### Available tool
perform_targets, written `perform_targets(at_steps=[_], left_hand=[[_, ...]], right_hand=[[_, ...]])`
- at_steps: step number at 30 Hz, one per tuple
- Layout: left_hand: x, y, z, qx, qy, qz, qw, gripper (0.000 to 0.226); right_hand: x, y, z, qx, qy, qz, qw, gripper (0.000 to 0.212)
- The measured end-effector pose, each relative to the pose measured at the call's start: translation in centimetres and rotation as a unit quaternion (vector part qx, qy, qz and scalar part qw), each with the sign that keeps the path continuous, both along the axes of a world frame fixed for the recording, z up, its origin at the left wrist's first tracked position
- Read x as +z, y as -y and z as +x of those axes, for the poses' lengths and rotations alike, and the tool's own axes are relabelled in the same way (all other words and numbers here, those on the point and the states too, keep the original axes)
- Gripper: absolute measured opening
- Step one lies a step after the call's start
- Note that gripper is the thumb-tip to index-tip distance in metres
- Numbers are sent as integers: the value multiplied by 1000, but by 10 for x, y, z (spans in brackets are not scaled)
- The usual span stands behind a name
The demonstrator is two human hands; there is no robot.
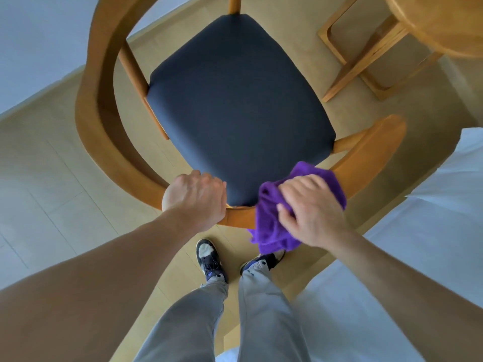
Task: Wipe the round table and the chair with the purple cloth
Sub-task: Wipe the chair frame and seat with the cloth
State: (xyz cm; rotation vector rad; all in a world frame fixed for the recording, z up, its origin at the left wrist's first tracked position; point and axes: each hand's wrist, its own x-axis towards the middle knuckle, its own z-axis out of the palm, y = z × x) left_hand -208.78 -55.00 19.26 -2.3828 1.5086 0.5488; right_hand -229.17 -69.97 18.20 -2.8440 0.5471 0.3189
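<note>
The purple cloth (271,223) lies bunched over the curved wooden back rail of the chair (240,100), at the part of the rail nearest the person, and a fold of it hangs down below the rail toward the floor. The right hand (311,210) presses on the cloth from above, its fingers curled over the fabric and the rail, grasping the cloth. Just beside the cloth along the same rail, the left hand (198,197) is clenched around the bare wood, fingers wrapped over the top edge. The chair's dark seat cushion (235,105) sits beyond both hands, ringed by the rail that sweeps round its left side and ends in an arm tip on its right. The round table (439,24) shows only as a wooden edge beyond the chair's far right corner, with its wooden base frame (366,56) on the floor beneath. Below the rail stand the person's two dark-and-white shoes (211,259) and grey trousers (264,317).
</note>
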Motion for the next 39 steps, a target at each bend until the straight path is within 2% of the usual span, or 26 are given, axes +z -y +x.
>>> perform_targets(at_steps=[3,6,12,18,21,23,27,29,32,36,39], left_hand=[[0,1,-1,0,-5,0,1000,39],[-2,0,-2,-1,-4,-2,1000,38],[-2,1,0,-2,-3,-1,1000,39],[2,1,-1,2,-7,-3,1000,36],[4,4,1,11,-29,35,999,31],[5,5,-1,11,-28,42,999,37],[6,3,-1,18,-18,21,999,32],[7,2,-1,17,-10,13,1000,30],[5,1,-2,8,2,8,1000,32],[4,1,-1,-6,-5,15,1000,33],[2,-1,-3,-18,-6,12,1000,35]], right_hand=[[-4,24,-6,-89,13,-48,995,25],[-9,20,-6,-107,50,-62,991,21],[-8,21,-4,-103,14,-73,992,25],[3,-37,30,-228,-31,-70,971,25],[0,-89,69,-228,-46,-16,973,26],[-4,-103,78,-208,-28,6,978,29],[-3,-68,43,-55,1,19,998,32],[-2,-39,19,-30,1,-5,1000,29],[-5,-18,0,-58,-10,-40,997,30],[-6,-54,28,-185,6,-54,981,24],[-10,-74,38,-190,18,-55,980,24]])
